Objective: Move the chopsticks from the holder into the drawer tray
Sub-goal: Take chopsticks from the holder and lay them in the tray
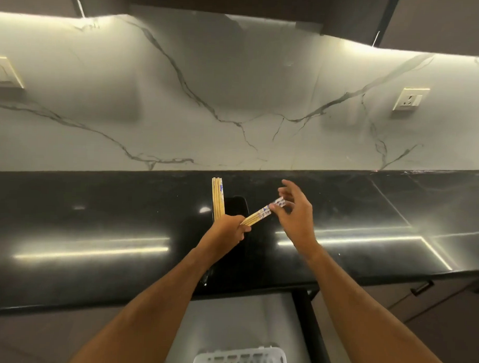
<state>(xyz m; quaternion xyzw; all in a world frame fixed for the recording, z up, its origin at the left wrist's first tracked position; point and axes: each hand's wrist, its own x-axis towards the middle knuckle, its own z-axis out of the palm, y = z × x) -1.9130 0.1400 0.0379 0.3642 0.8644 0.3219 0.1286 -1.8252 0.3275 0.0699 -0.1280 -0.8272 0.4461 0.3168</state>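
Observation:
A black holder [236, 207] stands on the black counter [95, 230], with a few wooden chopsticks [217, 198] upright in its left side. My left hand [228, 232] is closed around the lower end of another bundle of chopsticks [259, 216], which slants up to the right. My right hand [294, 213] pinches the blue-patterned top end of that same bundle with its fingertips. Below the counter edge, the drawer [241, 322] is pulled out, and a white slotted tray [240, 360] lies at its near end.
A marble backsplash [235, 99] rises behind the counter, with a socket [411, 99] at right and a switch plate [6, 72] at left. Dark cabinets hang overhead. A drawer handle [422, 287] sticks out at the lower right.

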